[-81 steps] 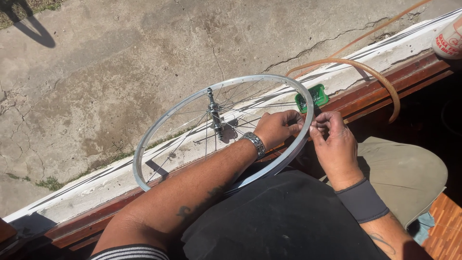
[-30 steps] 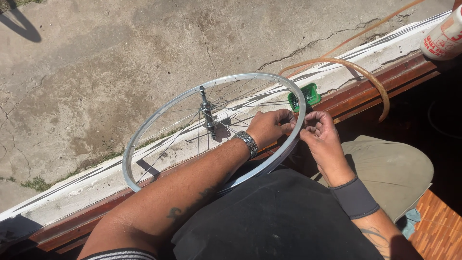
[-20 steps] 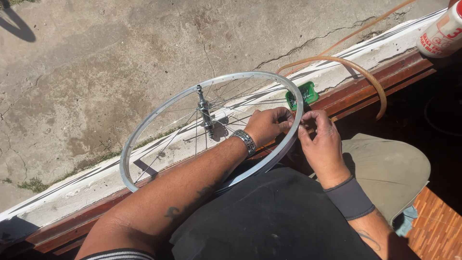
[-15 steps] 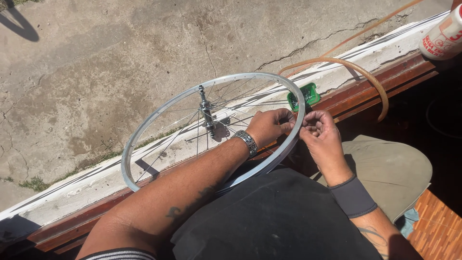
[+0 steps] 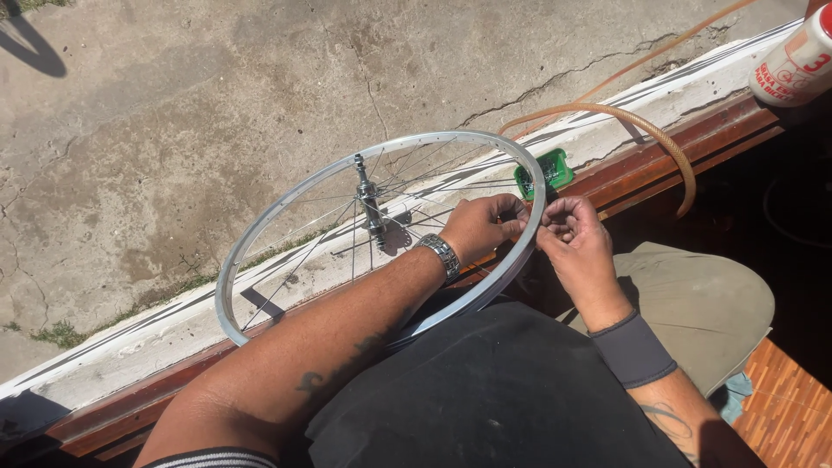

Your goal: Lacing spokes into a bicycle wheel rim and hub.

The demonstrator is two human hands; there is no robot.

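The left hand (image 5: 481, 227) reaches through the spokes of a silver bicycle wheel (image 5: 260, 234) and its fingers are curled closed at the inside of the rim, on the side nearest the person. What small part they pinch there I cannot tell. The right hand (image 5: 574, 236) is just outside the same part of the rim, fingers bent and almost closed, close to the left hand with the rim between them. The wheel stands tilted on the person's lap. Its hub (image 5: 373, 204) is to the left of the left hand. Just beyond both hands, a small green object (image 5: 546, 169) lies on the wooden ledge (image 5: 659, 160), and an orange hose (image 5: 641, 130) curves past it.
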